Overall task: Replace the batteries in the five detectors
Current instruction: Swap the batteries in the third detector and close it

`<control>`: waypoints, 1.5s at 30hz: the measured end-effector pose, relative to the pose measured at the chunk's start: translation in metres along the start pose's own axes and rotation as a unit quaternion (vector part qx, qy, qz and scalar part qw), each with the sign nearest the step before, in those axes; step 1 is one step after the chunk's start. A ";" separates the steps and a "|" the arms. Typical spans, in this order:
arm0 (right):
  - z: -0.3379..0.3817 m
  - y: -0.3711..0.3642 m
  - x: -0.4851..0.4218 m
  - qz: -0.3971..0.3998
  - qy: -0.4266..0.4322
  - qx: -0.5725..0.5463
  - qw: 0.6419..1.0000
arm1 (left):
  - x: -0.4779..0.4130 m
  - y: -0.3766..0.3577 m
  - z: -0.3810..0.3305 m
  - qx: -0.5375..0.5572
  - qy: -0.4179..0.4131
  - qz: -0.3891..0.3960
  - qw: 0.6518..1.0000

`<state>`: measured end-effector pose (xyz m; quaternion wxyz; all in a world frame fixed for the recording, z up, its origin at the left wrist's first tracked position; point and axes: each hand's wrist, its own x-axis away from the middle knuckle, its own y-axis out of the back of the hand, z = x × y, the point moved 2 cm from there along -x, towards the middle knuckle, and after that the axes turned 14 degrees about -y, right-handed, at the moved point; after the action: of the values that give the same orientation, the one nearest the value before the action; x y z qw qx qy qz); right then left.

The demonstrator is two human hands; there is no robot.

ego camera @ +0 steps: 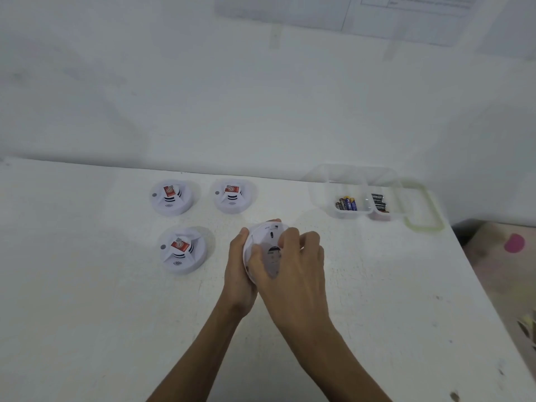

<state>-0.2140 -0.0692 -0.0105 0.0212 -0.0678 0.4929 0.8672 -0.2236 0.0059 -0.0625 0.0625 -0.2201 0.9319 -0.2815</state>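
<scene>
Detector [268, 250]: held over the desk [87, 314], tilted, underside up, grey label showing.
Left hand [239, 274]: gripping detector's left rim.
Right hand [295, 262]: closed over detector's right side, fingers on its back.
Other detectors: three face up at left, two [171, 197] [232, 195] behind, one [182, 249] in front.
Batteries [346, 203]: in clear box [356, 192], far right, two compartments.

1 head-worn view looks forward and down at the table [87, 314]
</scene>
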 end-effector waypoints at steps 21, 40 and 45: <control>-0.028 0.024 -0.020 0.188 0.044 -0.214 0.958 | -0.011 -0.001 -0.038 -0.062 0.014 0.066 0.996; -0.054 0.010 -0.035 0.290 -0.182 -0.531 0.775 | -0.015 0.012 -0.062 -0.288 -0.076 0.096 0.950; -0.057 0.006 -0.033 0.294 -0.182 -0.533 0.772 | -0.014 0.013 -0.063 -0.292 -0.075 0.097 0.948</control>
<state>-0.1765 -0.1205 -0.0297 -0.1849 0.2385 -0.0657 0.9511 -0.2309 0.0535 -0.0177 0.0921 -0.1573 0.9829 0.0277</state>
